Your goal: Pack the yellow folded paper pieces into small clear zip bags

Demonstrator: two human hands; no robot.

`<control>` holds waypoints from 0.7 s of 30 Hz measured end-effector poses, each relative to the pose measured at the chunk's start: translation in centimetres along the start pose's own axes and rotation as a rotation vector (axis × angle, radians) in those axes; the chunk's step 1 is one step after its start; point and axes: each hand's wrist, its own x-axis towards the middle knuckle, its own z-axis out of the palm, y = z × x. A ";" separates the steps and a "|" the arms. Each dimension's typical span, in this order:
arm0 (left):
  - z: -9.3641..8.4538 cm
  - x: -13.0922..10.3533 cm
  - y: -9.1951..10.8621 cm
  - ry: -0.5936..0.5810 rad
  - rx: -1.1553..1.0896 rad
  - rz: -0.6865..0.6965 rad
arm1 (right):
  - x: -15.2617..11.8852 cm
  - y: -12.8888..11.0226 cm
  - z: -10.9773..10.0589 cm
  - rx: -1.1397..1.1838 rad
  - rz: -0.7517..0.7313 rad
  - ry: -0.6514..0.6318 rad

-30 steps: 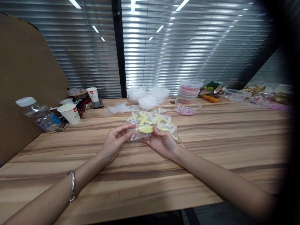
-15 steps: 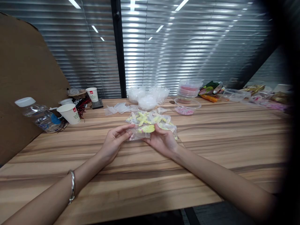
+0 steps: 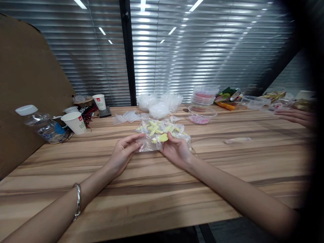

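At far left, a white-capped bottle [image 3: 44, 127] stands beside a cardboard panel [image 3: 30, 81] on a wood-grained desk [image 3: 157, 202], with a paper cup [image 3: 75, 123] just to its right. A second cup [image 3: 100, 102] is farther back, upright at a dark flat device [image 3: 105, 112]; whether it rests on it or behind it cannot be told. These sit off to the left, well apart from the hands, which perhaps keeps the middle free for handwork.

The left hand [image 3: 126, 148], a silver bracelet [image 3: 77, 201] on its wrist, grips the left edge of a clear bag [image 3: 146, 145] between thumb and fingers, probably to hold the thin film taut. Beyond it lie loose clear sleeves [image 3: 130, 116].

At center, the bag is between the two hands at the near side of a pile [image 3: 155, 128] of packets with yellow contents; white bundles [image 3: 160, 110] stand behind. The right hand [image 3: 174, 146] pinches a yellow piece [image 3: 160, 138] at the bag's right side, a hold that would seem to steady it against the slack plastic. How much of the piece is inside the bag cannot be told.

To the right, stacked tubs [image 3: 205, 96] stand behind a tub of pink bits [image 3: 199, 119]. A pale strip [image 3: 238, 140] lies nearer. At far right, a co-worker's hand [image 3: 295, 116] reaches in, fingers extended, its grip hidden.
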 end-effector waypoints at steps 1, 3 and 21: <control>0.0 0.0 0.0 0.001 -0.005 0.000 | 0.0 0.0 -0.1 -0.020 -0.017 0.026; 0.0 0.0 0.1 0.006 -0.010 0.000 | 0.1 0.1 -0.4 -0.067 -0.060 0.088; 0.5 -0.1 0.5 -0.010 0.119 -0.024 | -0.3 -0.6 0.1 -0.860 -0.293 0.132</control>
